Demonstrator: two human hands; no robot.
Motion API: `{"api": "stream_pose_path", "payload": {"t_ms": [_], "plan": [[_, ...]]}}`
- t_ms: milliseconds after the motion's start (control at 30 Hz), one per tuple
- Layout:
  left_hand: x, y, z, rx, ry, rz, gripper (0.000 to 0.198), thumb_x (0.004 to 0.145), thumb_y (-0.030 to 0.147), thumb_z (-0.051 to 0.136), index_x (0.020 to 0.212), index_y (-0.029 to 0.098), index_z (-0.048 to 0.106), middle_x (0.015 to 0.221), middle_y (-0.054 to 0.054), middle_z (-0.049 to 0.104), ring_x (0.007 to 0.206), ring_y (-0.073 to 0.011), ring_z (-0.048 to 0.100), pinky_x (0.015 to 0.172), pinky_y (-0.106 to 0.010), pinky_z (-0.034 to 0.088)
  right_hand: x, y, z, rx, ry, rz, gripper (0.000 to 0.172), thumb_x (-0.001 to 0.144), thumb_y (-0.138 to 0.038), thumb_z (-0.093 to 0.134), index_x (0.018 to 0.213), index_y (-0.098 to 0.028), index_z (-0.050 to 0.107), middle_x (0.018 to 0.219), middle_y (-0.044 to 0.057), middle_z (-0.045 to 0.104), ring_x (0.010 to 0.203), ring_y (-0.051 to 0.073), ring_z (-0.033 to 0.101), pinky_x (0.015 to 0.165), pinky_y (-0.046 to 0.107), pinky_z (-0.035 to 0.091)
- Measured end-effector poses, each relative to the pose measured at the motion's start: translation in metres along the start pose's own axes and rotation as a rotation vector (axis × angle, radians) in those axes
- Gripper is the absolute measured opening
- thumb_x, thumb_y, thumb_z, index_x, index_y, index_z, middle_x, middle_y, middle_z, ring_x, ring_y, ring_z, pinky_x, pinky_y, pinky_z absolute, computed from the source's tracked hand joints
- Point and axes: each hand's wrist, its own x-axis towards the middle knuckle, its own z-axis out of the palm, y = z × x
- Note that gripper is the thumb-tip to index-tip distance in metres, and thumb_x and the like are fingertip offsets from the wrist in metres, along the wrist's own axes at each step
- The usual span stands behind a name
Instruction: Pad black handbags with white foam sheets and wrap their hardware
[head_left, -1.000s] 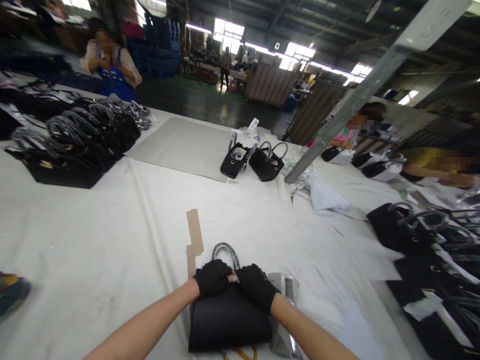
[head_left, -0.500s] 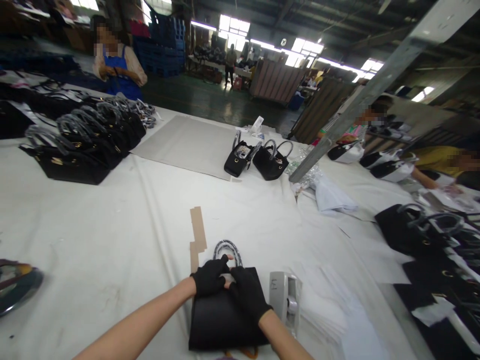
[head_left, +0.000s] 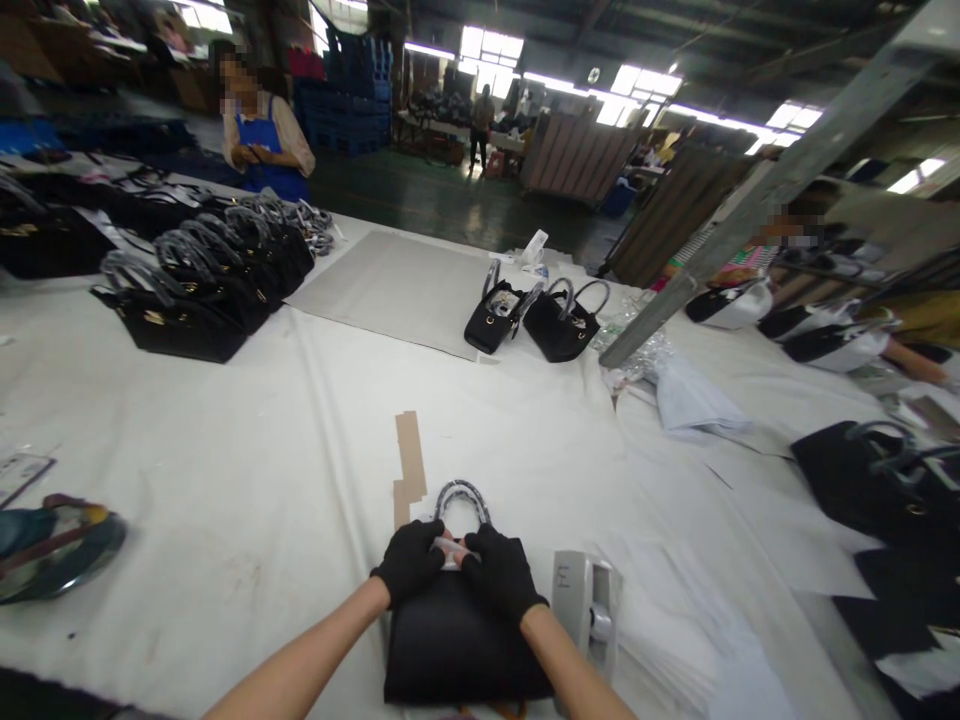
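A black handbag (head_left: 465,640) lies on the white-covered table right in front of me, its wrapped handle (head_left: 462,492) arching away from me. Over the bag's upper edge, my left hand (head_left: 412,560) and my right hand (head_left: 504,574), both in black fingerless gloves, come close together. Their bare fingertips pinch a small whitish translucent strip (head_left: 448,548) between them, near the handle's base. What lies under the strip is hidden by the fingers. Just right of the bag stands a grey tape dispenser (head_left: 574,605).
Brown tape strips (head_left: 409,455) lie beyond the bag. Two black handbags (head_left: 561,325) stand farther back, with a row of handbags (head_left: 187,318) at left. An iron (head_left: 64,550) rests at the left edge. A slanted metal post (head_left: 697,270) rises at right. Co-workers stand around.
My hands have drawn slightly apart, and the whitish strip now shows between the fingertips. The whole view has shifted a little, so things appear farther right.
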Motion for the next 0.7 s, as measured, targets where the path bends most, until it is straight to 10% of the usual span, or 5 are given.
{"api": "stream_pose_path", "payload": {"t_ms": [200,367,700], "plan": [[0.008,0.001,-0.002,-0.019,0.014,-0.049,0.02,0.072,0.026,0.056,0.083,0.02,0.071,0.082,-0.002,0.072,0.082,-0.0206,0.065,0.07,-0.027,0.042,-0.023,-0.009,0.028,-0.105,0.256,-0.065,0.024,0.094,-0.027,0.044,0.109,-0.023,0.063,0.11,0.006,0.065,0.098,0.021,0.06,0.086,0.034,0.041],[0.008,-0.003,0.001,-0.074,0.056,-0.046,0.02,0.073,0.026,0.054,0.083,0.018,0.069,0.08,-0.003,0.071,0.08,-0.02,0.064,0.069,-0.026,0.041,-0.027,-0.001,0.054,-0.293,0.309,-0.329,0.035,0.09,-0.011,0.048,0.121,-0.023,0.059,0.116,0.007,0.066,0.103,0.023,0.06,0.089,0.037,0.045],[0.015,-0.026,-0.006,-0.248,-0.104,0.047,0.029,0.082,0.039,0.053,0.077,0.015,0.069,0.07,0.0,0.067,0.071,-0.0163,0.062,0.063,-0.023,0.043,-0.011,0.001,0.067,-0.346,0.281,-0.309,0.034,0.086,-0.008,0.054,0.115,-0.023,0.062,0.112,0.004,0.067,0.105,0.023,0.06,0.091,0.037,0.048]]}}
